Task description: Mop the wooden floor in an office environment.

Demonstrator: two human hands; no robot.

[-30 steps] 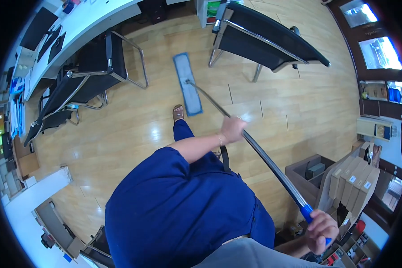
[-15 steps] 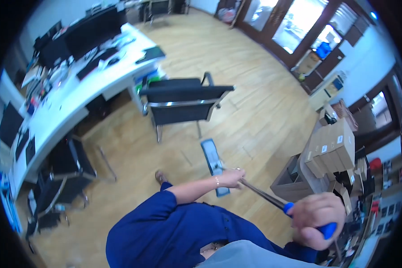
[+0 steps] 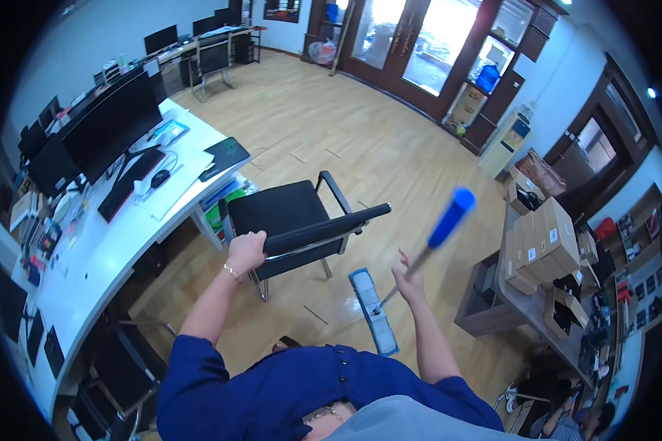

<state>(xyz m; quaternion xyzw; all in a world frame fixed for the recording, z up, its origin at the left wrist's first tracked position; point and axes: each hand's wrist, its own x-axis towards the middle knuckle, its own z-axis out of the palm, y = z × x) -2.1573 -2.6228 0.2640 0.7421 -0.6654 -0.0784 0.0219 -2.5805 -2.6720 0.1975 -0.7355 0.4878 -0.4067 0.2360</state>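
Note:
My left hand (image 3: 246, 253) is closed over the left end of the backrest of a black office chair (image 3: 281, 214) with chrome legs, standing in front of me. To the right, my right hand (image 3: 408, 281) grips the metal pole of a flat mop (image 3: 375, 314), with the index finger partly raised. The pole leans up and away to the right, ending in a blue handle (image 3: 451, 218) that is slightly blurred. Below, the mop's long blue-edged pad lies flat on the wooden floor, just right of the chair.
A curved white desk (image 3: 136, 213) with a monitor (image 3: 114, 125) and keyboard runs along the left. Another black chair (image 3: 129, 367) stands near it. On the right, a wooden table (image 3: 485, 316) carries cardboard boxes (image 3: 544, 239). A seated person (image 3: 555, 419) is at lower right.
My left hand has gone from the mop pole to the chair's backrest, and the chair has turned. My right hand has moved from the blue handle to lower on the pole, which stands more upright.

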